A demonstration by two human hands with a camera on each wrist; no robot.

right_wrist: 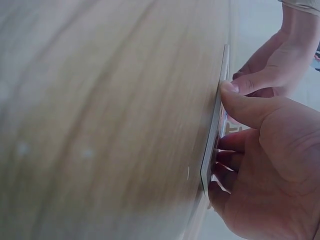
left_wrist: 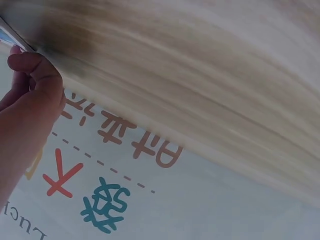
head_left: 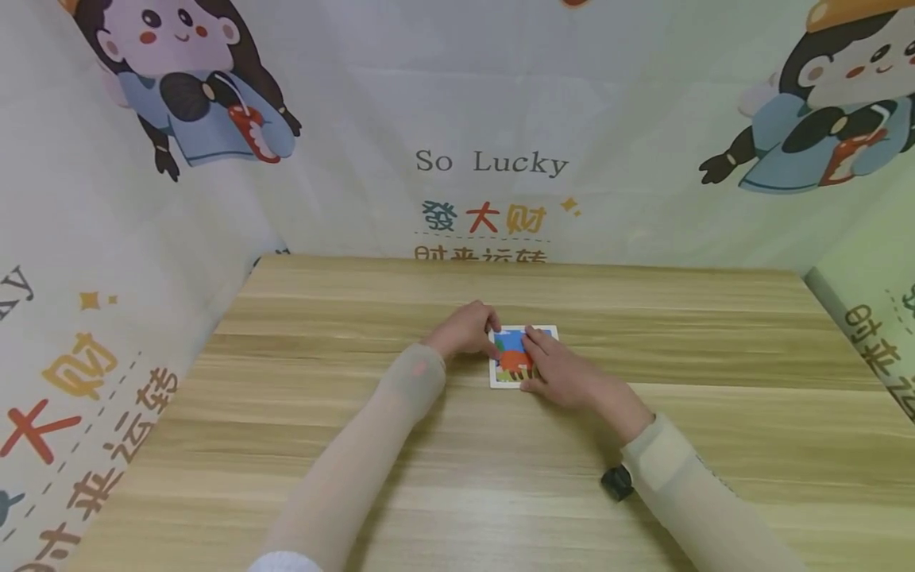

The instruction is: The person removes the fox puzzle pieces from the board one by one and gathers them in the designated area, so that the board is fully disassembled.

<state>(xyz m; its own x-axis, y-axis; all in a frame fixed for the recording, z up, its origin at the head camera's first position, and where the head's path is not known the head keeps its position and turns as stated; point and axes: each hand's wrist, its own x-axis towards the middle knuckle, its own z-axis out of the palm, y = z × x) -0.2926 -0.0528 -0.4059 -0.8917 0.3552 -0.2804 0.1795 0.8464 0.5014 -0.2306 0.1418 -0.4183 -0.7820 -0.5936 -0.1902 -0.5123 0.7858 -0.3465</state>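
A small square picture board [head_left: 503,384] with a white border lies on the table, showing blue sky, green patches and an orange-red shape with legs. At its left side is my left hand [head_left: 468,330], thumb and bent fingers holding the edge near the far corner. My right hand [head_left: 568,373] spans the right part, thumb at the near edge and fingers bent over toward the far edge, covering much of the picture. In the right wrist view, the board [right_wrist: 212,135] appears edge-on beneath both hands. Only a corner of the board [left_wrist: 17,35] enters the left wrist view.
The wood-grain table [head_left: 357,310] reaches back to a pale printed cloth [head_left: 493,103] with cartoon figures and lettering. More cloth hangs at the left and right sides. A small black device [head_left: 617,482] sits at the right wrist.
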